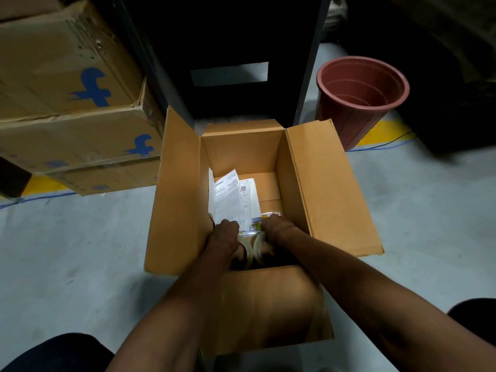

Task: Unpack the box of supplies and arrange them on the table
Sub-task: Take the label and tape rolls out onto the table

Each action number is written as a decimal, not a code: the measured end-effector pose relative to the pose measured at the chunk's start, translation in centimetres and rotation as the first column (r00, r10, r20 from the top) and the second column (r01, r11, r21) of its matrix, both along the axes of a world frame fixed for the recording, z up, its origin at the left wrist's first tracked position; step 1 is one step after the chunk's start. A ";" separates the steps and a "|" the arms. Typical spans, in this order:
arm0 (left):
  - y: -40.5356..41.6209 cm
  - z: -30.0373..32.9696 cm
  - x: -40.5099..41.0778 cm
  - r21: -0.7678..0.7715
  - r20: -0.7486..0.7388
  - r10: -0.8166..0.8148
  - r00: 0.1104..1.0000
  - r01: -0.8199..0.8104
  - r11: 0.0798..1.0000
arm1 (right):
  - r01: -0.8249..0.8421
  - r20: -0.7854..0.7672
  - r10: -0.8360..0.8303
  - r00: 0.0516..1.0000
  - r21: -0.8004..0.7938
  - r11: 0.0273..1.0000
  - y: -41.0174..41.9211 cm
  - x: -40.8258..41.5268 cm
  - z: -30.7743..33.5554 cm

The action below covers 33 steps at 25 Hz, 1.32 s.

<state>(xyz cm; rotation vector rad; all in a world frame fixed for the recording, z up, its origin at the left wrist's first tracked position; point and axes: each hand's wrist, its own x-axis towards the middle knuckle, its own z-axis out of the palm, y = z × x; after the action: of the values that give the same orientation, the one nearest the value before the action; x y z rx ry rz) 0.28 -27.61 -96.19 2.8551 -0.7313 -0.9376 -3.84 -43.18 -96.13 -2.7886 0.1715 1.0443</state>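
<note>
The left hand (225, 232) reaches down into the open box (330, 189), its fingers curled under at the near end of the papers (228, 200); whether they pinch the sheets or only rest on them cannot be told. The right hand (276, 226) is in the box just beside it, fingers bent downward onto a colourful packet (256, 224) that lies between the two hands; its grip is likewise hidden.

Under the wrists, against the box's near wall, two tape rolls (252, 248) stand on edge side by side, touching or nearly so. The papers, white printed sheets, lean along the left inner wall and reach toward the far wall. The rest of the box bottom, at the far right corner, is bare cardboard. All four flaps are folded outward: the left and right ones stand up and splay, the near one hangs toward the person, the far one is bent back.

The box sits on a grey floor (80, 251). To its far left is a stack of cartons (67, 103) with blue logos. Behind the box stands a dark cabinet (228, 36). To the far right, a reddish-brown bucket (362, 98) stands upright near a yellow floor stripe (386, 130) and a blue cable (381, 148).
</note>
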 end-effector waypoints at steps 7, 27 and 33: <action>0.2 0.5 -0.2 0.054 0.102 -0.200 0.975 0.195 0.979 | -0.075 -0.017 0.075 0.997 -0.041 0.996 0.3 -0.3 0.8; 0.2 14.2 3.6 -0.341 0.320 0.132 0.938 -0.016 0.940 | -0.051 0.447 0.124 0.886 -0.171 0.984 -3.7 1.6 17.1; 0.6 28.8 1.6 -0.402 0.147 0.305 0.941 -0.225 0.888 | 0.101 0.502 -0.048 0.863 -0.077 0.992 -4.8 -0.3 30.4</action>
<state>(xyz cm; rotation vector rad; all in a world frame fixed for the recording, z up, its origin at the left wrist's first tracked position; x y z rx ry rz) 1.90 -27.00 -67.39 2.6305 -0.4509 -0.4103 -4.11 -47.97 -65.69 -3.0019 0.2679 0.2713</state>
